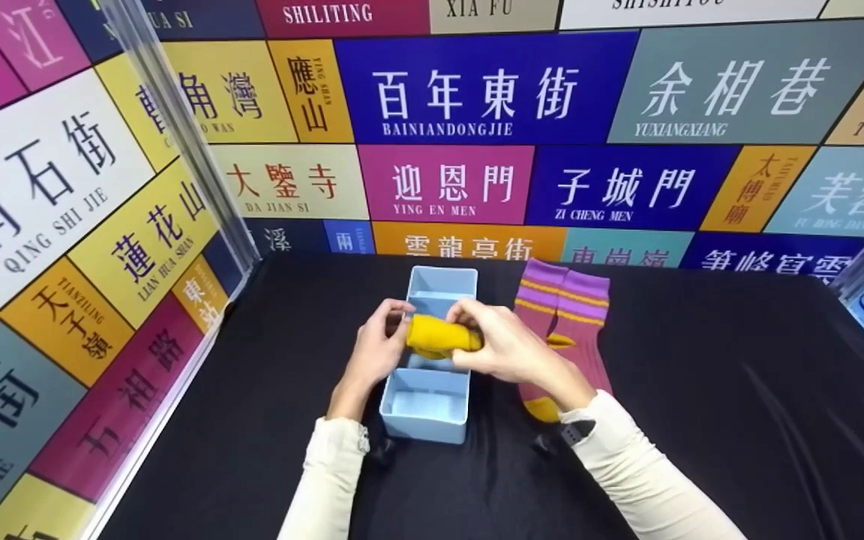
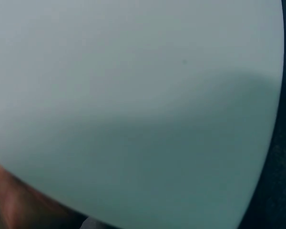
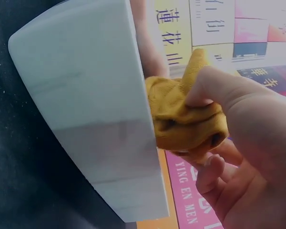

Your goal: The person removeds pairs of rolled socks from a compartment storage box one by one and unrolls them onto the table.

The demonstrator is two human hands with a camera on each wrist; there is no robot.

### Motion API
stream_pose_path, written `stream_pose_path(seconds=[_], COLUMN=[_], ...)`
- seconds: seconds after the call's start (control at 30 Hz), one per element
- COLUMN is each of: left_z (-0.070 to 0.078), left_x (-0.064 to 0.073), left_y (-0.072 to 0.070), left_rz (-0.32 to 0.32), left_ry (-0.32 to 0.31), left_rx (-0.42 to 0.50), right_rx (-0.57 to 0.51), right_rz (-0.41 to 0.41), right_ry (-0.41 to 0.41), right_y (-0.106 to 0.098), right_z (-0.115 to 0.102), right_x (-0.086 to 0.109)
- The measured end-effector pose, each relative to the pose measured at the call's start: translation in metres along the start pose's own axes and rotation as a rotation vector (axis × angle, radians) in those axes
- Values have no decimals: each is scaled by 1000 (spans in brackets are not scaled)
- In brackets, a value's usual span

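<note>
A rolled-up mustard-yellow sock bundle [image 1: 436, 337] is held level over the middle of a light-blue divided box [image 1: 426, 427]. My left hand [image 1: 376, 349] grips the bundle's left end, fingers bent. At the other end, my right hand [image 1: 507, 343] pinches it between thumb and fingers. In the right wrist view the thumb presses into the folded yellow knit [image 3: 186, 112], beside the box's pale wall [image 3: 95, 105]. That wall fills most of the left wrist view, which hides what the left hand holds. The bundle covers part of the box's middle.
To the right of the box, a pair of purple-pink socks [image 1: 563, 300] with yellow stripes and toes lies flat, partly behind my right forearm. Black cloth [image 1: 702, 420] covers the table. Colourful sign-printed panels [image 1: 477, 90] stand at the back and left.
</note>
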State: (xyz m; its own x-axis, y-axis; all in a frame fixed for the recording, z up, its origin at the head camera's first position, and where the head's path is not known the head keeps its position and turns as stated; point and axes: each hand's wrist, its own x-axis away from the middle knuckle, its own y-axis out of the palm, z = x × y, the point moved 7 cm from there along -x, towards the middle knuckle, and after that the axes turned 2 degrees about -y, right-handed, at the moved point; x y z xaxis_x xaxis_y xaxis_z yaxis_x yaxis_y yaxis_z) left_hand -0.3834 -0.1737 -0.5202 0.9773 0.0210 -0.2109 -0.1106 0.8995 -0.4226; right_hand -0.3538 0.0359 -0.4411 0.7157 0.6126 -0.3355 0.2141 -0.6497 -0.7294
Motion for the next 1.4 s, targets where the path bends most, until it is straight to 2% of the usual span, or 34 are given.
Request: stream_pose_path(seconds=[0.2, 0.37, 0.67, 1.03, 1.4], left_z=[1, 1, 4, 2, 1], left_x=[0, 1, 3, 4, 3], left_y=[0, 0, -1, 1, 1], left_rz=[19, 34, 39, 31, 43], left_ry=[23, 31, 18, -6, -18], left_rx=[-28, -41, -19, -35, -43], right_rx=[-124, -183, -190, -217, -235], right_rz=[54, 71, 106, 163, 183], right_ry=[20, 40, 108, 140, 200], right_y=[-18, -30, -53, -81, -104], right_z=[4, 14, 41, 80, 115], right_x=[12, 26, 66, 110, 146])
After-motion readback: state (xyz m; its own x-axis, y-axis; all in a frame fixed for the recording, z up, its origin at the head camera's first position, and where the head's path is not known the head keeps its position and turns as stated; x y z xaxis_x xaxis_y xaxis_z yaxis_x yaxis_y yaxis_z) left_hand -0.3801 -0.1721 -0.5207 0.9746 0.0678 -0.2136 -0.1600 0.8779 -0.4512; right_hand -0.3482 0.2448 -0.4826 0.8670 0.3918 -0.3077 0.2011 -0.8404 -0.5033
